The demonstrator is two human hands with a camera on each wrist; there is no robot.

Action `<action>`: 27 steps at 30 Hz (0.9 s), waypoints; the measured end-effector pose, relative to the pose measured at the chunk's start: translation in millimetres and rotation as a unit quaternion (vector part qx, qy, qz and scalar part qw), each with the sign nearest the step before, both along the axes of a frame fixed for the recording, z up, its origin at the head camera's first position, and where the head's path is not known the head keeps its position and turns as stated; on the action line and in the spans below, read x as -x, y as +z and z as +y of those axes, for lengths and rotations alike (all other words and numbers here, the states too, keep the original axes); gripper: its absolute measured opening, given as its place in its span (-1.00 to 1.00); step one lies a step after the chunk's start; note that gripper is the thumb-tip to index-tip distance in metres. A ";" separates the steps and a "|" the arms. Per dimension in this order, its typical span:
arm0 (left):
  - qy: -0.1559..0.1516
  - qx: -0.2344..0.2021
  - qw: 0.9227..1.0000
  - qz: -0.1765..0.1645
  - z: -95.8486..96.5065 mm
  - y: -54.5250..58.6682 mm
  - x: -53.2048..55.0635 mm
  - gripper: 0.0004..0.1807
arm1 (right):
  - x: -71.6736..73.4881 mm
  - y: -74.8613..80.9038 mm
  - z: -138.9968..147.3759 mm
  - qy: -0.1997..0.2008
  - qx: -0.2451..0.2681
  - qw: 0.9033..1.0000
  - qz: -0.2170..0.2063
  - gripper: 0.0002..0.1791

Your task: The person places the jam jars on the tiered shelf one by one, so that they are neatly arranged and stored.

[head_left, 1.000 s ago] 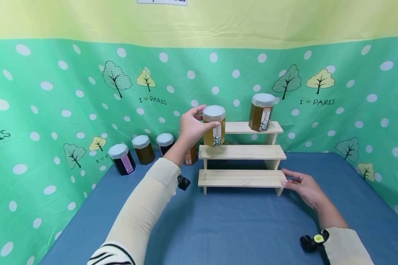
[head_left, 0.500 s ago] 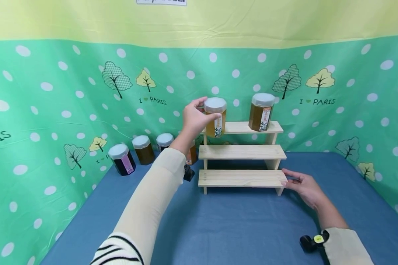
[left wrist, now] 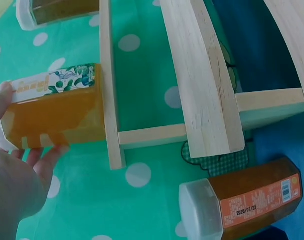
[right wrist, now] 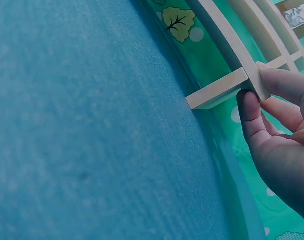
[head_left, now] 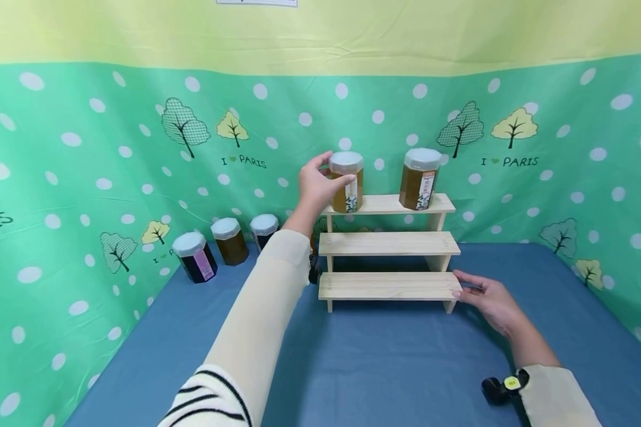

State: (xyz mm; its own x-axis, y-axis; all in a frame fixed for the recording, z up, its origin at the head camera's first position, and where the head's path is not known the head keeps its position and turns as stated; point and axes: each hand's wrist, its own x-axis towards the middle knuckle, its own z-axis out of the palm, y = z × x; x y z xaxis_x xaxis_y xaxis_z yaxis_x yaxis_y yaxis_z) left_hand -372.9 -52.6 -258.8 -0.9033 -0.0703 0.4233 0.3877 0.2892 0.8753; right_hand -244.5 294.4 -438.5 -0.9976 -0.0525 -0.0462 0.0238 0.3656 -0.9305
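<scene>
Amber jar (head_left: 348,193) at 11 o'clock of wooden rack (head_left: 390,243), left hand (head_left: 317,188) half-curled round it; right hand (head_left: 492,305) pinches rack at 4 o'clock, finger gap plank-thin.

A fabric backdrop (head_left: 139,102) spans the back and both sides: a pale yellow band (head_left: 432,35) along the top, green below, scattered with white dots (head_left: 31,81). Printed trees (head_left: 186,126) — some checked, some yellow — stand above "PARIS" lettering (head_left: 251,162). A white paper strip (head_left: 256,2) crosses the upper edge. Blue cloth (head_left: 395,367) covers the tabletop under soft light.
</scene>
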 end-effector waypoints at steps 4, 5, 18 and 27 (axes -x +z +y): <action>-0.002 0.007 1.000 0.008 0.8 -1.9 4.9 -0.22 | 0.0 0.8 -0.3 -0.004 0.006 1.000 -0.005 -0.19; -0.002 0.007 1.000 0.010 0.9 -2.5 6.1 -0.23 | 0.0 0.9 -0.3 -0.004 0.006 1.000 -0.006 -0.19; -0.039 -0.050 0.998 0.006 -5.8 -14.0 6.6 -0.36 | 1.9 0.0 0.2 -0.009 0.002 1.000 -0.007 -0.18; -0.020 -0.139 0.990 -0.003 -8.6 -28.7 -5.7 -0.59 | 1.5 -0.2 -1.4 -0.005 0.013 1.000 -0.004 -0.19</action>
State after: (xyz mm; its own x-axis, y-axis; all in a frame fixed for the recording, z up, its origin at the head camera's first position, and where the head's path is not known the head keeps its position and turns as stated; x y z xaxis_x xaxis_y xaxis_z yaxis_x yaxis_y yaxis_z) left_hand -367.1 -61.3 -287.5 -0.9098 -0.1483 0.3877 0.3891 0.0206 0.9209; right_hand -246.0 293.0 -438.7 -0.9977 -0.0435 -0.0522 0.0343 0.3403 -0.9397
